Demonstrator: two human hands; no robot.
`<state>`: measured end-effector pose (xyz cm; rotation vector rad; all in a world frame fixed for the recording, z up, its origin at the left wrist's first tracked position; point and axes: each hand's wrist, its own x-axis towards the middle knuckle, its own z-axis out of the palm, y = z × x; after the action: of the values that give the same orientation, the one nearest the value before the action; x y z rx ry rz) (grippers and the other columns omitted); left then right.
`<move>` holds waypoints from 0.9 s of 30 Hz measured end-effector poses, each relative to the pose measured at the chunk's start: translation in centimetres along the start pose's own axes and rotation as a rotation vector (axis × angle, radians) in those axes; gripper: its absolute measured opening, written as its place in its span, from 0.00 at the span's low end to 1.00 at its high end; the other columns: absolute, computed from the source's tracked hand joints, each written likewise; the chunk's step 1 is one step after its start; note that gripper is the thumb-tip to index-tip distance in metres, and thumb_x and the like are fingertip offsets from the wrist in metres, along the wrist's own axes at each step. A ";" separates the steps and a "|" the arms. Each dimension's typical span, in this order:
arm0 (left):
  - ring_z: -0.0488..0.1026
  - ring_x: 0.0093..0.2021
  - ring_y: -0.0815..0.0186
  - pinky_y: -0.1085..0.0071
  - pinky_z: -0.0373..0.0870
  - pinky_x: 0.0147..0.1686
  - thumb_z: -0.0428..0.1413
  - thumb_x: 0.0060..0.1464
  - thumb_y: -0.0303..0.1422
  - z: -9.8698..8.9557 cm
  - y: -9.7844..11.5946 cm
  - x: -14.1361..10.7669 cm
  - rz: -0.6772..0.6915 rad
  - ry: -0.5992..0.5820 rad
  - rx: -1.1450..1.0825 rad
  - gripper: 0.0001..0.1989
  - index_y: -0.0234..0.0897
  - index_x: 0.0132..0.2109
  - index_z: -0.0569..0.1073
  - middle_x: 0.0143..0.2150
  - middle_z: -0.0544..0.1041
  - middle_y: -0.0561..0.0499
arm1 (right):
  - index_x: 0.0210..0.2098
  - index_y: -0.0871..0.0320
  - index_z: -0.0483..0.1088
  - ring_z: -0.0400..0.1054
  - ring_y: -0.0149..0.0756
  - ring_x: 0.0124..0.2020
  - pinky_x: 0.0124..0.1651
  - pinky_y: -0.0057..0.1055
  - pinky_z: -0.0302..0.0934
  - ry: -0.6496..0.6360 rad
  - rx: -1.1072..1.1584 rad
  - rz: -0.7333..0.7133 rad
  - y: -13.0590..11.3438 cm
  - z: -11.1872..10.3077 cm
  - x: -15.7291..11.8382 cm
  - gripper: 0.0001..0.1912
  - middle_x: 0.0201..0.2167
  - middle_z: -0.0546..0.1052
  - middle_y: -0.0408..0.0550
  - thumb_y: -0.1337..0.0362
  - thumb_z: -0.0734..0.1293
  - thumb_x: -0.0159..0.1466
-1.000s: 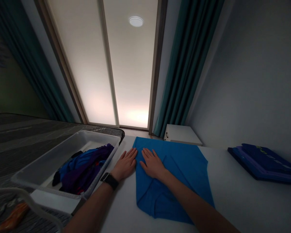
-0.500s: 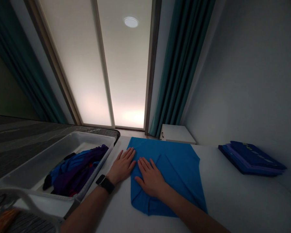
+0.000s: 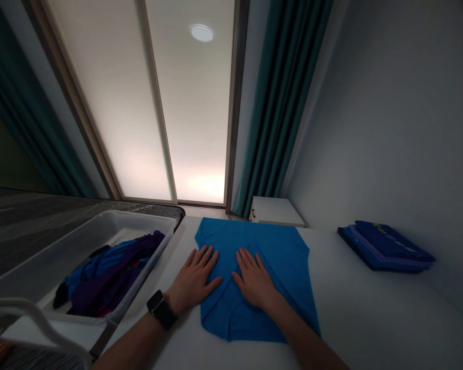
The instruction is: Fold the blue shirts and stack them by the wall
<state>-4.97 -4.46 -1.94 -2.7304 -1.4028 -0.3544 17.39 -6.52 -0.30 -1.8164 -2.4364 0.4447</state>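
A blue shirt (image 3: 275,236) lies spread on the white table (image 3: 355,318), its sides turned in and some creases running across its middle. My left hand (image 3: 193,277) rests flat at the shirt's left edge, fingers spread on the cloth, with a dark watch (image 3: 161,309) on that wrist. On the middle of the shirt lies my right hand (image 3: 254,280), palm down and fingers stretched out. Neither hand grips the fabric. My right forearm covers part of the shirt's lower right side.
A clear plastic bin (image 3: 111,218) with rumpled blue and purple clothes (image 3: 111,272) stands at the left. Folded garments (image 3: 389,246) are stacked on the table's right side. Beyond the table is a white cabinet (image 3: 278,209). A pale curved bar (image 3: 42,326) crosses the lower left.
My right hand has slid rightward across the shirt, away from my left hand. The left hand has moved slightly down, and the view has shifted a little.
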 end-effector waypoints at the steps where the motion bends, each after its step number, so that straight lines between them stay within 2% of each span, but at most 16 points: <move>1: 0.50 0.69 0.52 0.50 0.48 0.66 0.42 0.63 0.54 -0.1 0.4 -0.1 0.028 0.012 -0.004 0.34 0.43 0.70 0.51 0.70 0.54 0.46 | 0.70 0.62 0.38 0.27 0.39 0.71 0.70 0.44 0.23 0.004 0.002 -0.001 0.0 0.0 -0.1 0.37 0.71 0.37 0.47 0.45 0.40 0.69; 3: 0.51 0.69 0.54 0.52 0.50 0.66 0.42 0.63 0.53 -0.3 1.3 -0.2 0.088 0.018 -0.016 0.35 0.43 0.70 0.48 0.71 0.52 0.46 | 0.70 0.62 0.38 0.28 0.38 0.71 0.70 0.44 0.22 0.012 0.012 -0.011 0.3 -0.2 -0.3 0.37 0.71 0.37 0.47 0.46 0.40 0.70; 7: 0.52 0.69 0.55 0.52 0.52 0.65 0.41 0.65 0.51 -0.6 2.5 -0.4 0.187 -0.043 -0.044 0.34 0.44 0.71 0.44 0.71 0.51 0.47 | 0.70 0.61 0.39 0.30 0.36 0.71 0.70 0.41 0.23 0.022 0.058 -0.028 1.9 -1.2 -0.6 0.36 0.71 0.39 0.46 0.47 0.39 0.70; 11: 0.53 0.68 0.54 0.51 0.54 0.64 0.41 0.65 0.51 -0.7 2.6 -0.5 0.196 -0.072 -0.049 0.33 0.45 0.71 0.44 0.71 0.52 0.48 | 0.70 0.62 0.39 0.30 0.35 0.71 0.70 0.40 0.23 0.042 0.078 0.034 4.4 -1.8 -1.1 0.37 0.71 0.40 0.46 0.46 0.38 0.70; 15: 0.55 0.68 0.53 0.52 0.55 0.64 0.41 0.65 0.51 -0.7 2.4 -0.5 0.199 -0.048 -0.049 0.33 0.47 0.71 0.45 0.70 0.53 0.49 | 0.70 0.62 0.40 0.31 0.36 0.71 0.70 0.41 0.25 0.025 0.068 0.043 6.2 -1.5 -2.6 0.37 0.71 0.41 0.47 0.46 0.39 0.70; 19: 0.55 0.68 0.53 0.52 0.55 0.64 0.42 0.65 0.51 -0.6 2.3 -0.5 0.214 -0.046 -0.061 0.33 0.46 0.71 0.44 0.71 0.52 0.48 | 0.70 0.60 0.43 0.35 0.38 0.71 0.70 0.41 0.26 0.042 0.041 0.026 6.6 -1.1 -5.1 0.37 0.71 0.44 0.47 0.45 0.39 0.70; 23: 0.54 0.68 0.53 0.51 0.54 0.64 0.43 0.65 0.50 -0.9 2.3 -0.4 0.214 -0.064 -0.060 0.33 0.46 0.71 0.44 0.71 0.52 0.47 | 0.70 0.61 0.42 0.34 0.42 0.71 0.70 0.44 0.25 0.064 -0.004 0.096 6.3 -0.7 -7.7 0.40 0.71 0.43 0.47 0.41 0.40 0.68; 27: 0.55 0.68 0.53 0.51 0.53 0.65 0.42 0.65 0.49 -1.1 3.8 -0.6 0.183 -0.031 -0.035 0.31 0.44 0.70 0.48 0.69 0.56 0.47 | 0.70 0.60 0.38 0.32 0.43 0.71 0.70 0.44 0.25 0.048 -0.009 0.139 5.9 -0.3 -9.1 0.41 0.71 0.39 0.45 0.40 0.40 0.67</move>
<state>-2.43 -7.33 -0.81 -2.8750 -1.1511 -0.3306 25.64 -13.52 -0.54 -1.9841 -2.2945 0.3945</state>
